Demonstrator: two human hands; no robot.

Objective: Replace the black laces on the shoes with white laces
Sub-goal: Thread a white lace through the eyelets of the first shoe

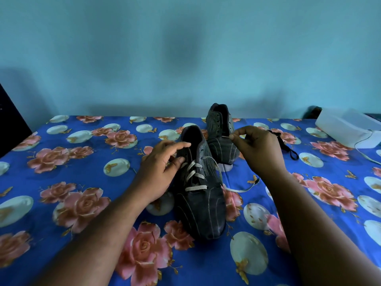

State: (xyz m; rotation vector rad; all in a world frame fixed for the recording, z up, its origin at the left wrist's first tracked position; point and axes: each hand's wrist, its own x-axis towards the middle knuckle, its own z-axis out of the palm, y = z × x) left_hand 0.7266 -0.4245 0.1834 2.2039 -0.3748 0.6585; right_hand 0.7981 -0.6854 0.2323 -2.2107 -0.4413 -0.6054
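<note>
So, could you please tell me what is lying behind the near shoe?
Behind the near shoe stands the second shoe, its eyelets bare of lace. The right hand covers part of its side, and a black lace lies further right on the floral sheet.

Blue floral sheet (86,166) covering surface; white box (348,129) far right; teal wall (144,54) behind.

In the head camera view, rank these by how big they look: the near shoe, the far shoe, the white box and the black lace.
1. Near shoe, largest, though closest to the camera.
2. White box and far shoe look alike; box cropped.
3. Black lace, smallest.
</note>
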